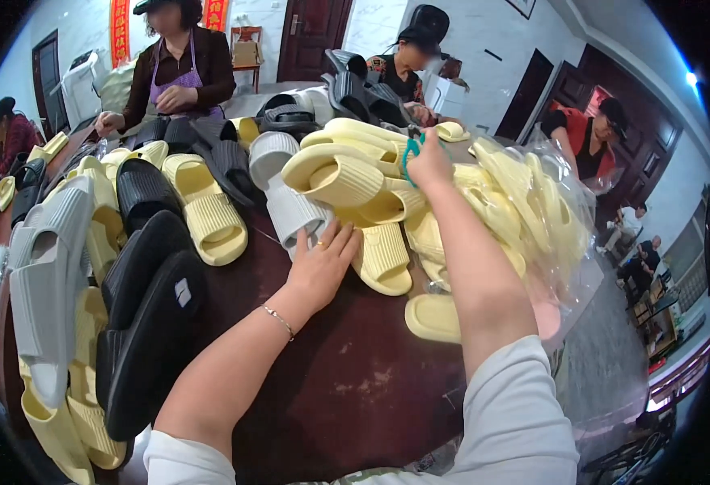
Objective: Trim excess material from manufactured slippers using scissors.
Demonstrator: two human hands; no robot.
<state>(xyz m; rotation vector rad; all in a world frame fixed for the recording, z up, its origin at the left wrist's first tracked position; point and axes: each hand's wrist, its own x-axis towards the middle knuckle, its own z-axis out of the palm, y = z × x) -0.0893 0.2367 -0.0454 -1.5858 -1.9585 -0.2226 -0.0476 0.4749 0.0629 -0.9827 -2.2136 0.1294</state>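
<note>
1. Head view: the right hand (pixel 429 162) is closed on green-handled scissors (pixel 410 152), held up against the yellow slippers (pixel 347 174) heaped mid-table.
2. Left hand (pixel 320 267) lies flat, fingers spread and released, on the table (pixel 355 380), its fingertips touching a yellow slipper (pixel 381 257) and just beside a grey slipper (pixel 290 212).
3. I'd judge these slippers light, soft foam: springy, ribbed on the strap, not fragile, not slippery. The broad strap or the sole edge looks the easiest place to take hold.
4. To the right, a clear bag (pixel 533 202) full of yellow slippers slumps off the table edge; the film looks thin and slick.
5. To the left lie black slippers (pixel 149 323), grey ones (pixel 48 275) and more yellow pairs in rows.
6. Beyond the heap, three other people stand or sit at the far side, their hands near their own slippers.
</note>
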